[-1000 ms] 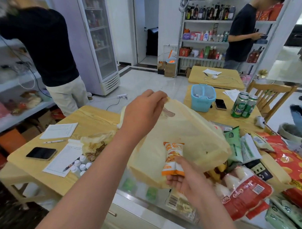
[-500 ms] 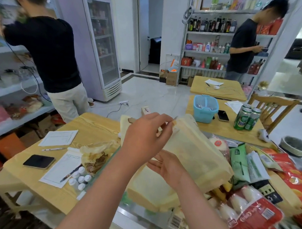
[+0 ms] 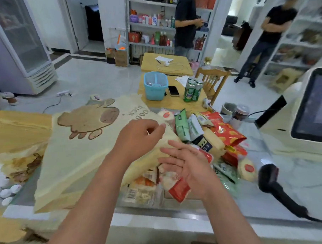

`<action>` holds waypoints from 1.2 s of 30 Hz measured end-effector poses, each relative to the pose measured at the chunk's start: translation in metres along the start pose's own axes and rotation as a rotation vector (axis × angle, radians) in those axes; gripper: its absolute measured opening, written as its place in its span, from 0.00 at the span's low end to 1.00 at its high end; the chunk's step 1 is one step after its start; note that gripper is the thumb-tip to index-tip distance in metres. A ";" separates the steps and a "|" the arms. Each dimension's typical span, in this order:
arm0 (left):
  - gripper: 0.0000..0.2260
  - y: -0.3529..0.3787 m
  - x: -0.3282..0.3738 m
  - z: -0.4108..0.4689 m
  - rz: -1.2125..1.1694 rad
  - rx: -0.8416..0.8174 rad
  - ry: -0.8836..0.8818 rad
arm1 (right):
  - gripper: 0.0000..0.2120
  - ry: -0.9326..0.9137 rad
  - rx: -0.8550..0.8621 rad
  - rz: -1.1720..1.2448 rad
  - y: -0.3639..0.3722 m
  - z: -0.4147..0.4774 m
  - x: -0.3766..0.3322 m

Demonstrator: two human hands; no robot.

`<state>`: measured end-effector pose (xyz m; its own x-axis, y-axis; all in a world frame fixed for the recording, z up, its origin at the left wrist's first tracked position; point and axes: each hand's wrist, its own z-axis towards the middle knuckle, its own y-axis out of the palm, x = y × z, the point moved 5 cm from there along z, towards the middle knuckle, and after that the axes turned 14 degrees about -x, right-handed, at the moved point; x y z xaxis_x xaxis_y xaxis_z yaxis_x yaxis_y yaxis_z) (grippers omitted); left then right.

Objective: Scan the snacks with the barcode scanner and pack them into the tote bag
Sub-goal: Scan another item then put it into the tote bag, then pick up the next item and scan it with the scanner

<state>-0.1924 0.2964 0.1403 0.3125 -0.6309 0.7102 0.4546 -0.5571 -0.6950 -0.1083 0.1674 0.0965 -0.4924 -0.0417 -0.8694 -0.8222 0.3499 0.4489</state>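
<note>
Two hands near me. The right hand (image 3: 184, 168) is over the snack pile (image 3: 225, 133), fingers spread, holding nothing. The left hand (image 3: 138, 139) pinches the edge of one tote bag (image 3: 80, 153), which lies flat on the counter (image 3: 297, 182) left of the pile. One barcode scanner (image 3: 271, 179) lies to the right, untouched. Farther back are one blue basket (image 3: 155, 87) and two people standing.

Small shop. Shelves (image 3: 152, 24) stocked with bottles and packaged goods at back. Glass-door display fridge (image 3: 18, 45) at left. Checkout terminal (image 3: 310, 106) with screen on tabletop (image 3: 297, 182), barcode scanner (image 3: 269, 178) near it, heap of packaged snacks (image 3: 221, 132) alongside.
</note>
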 end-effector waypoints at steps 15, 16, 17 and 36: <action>0.16 0.222 0.112 0.065 0.201 -0.347 -0.153 | 0.17 0.088 0.600 -0.618 -0.228 -0.103 -0.027; 0.19 0.241 0.112 0.069 0.276 -0.367 -0.205 | 0.19 0.129 0.553 -0.638 -0.236 -0.103 -0.026; 0.20 0.256 0.112 0.072 0.333 -0.372 -0.254 | 0.21 0.168 0.499 -0.664 -0.243 -0.102 -0.024; 0.10 0.241 0.191 0.091 -0.339 0.012 -0.177 | 0.06 -0.256 0.399 -0.599 -0.269 -0.120 -0.075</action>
<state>0.0531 0.0905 0.1189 0.2813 -0.3085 0.9087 0.5659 -0.7114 -0.4167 0.1159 -0.0361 0.0655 0.1268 -0.1298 -0.9834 -0.7387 0.6493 -0.1809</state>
